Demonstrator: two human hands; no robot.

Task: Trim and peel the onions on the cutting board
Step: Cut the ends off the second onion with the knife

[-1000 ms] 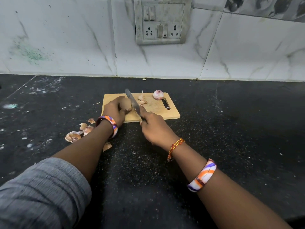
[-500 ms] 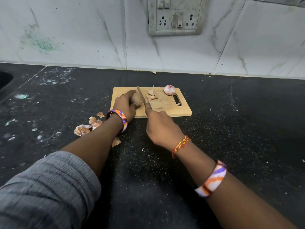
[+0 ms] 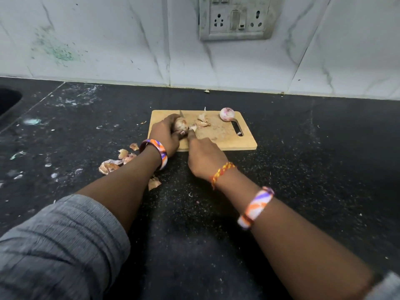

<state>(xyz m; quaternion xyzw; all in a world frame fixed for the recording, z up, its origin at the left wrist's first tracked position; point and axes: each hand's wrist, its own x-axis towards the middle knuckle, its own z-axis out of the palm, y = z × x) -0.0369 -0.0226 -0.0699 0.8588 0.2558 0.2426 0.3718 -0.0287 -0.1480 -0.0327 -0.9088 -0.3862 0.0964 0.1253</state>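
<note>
The unpeeled onion [image 3: 181,124] lies on the left part of the cutting board [image 3: 225,139], just above the centre of the frame. The left hand [image 3: 164,135] grips it, fingers curled over the top and thumb against the near side. The right hand [image 3: 204,156] is clenched round the knife, whose handle is hidden; only the blade tip [image 3: 181,114] shows behind the onion. The blade appears to sit across one end of the onion, so the step in hand is judged to be trimming. Keep the left fingertips tucked back from the blade, press straight down, and remove only a thin end cap. Cut scraps [image 3: 202,122] lie just right of the onion. A peeled onion [image 3: 227,114] rests at the board's upper right. Loose skins [image 3: 118,161] lie on the black counter [image 3: 303,169], left of the board.
</note>
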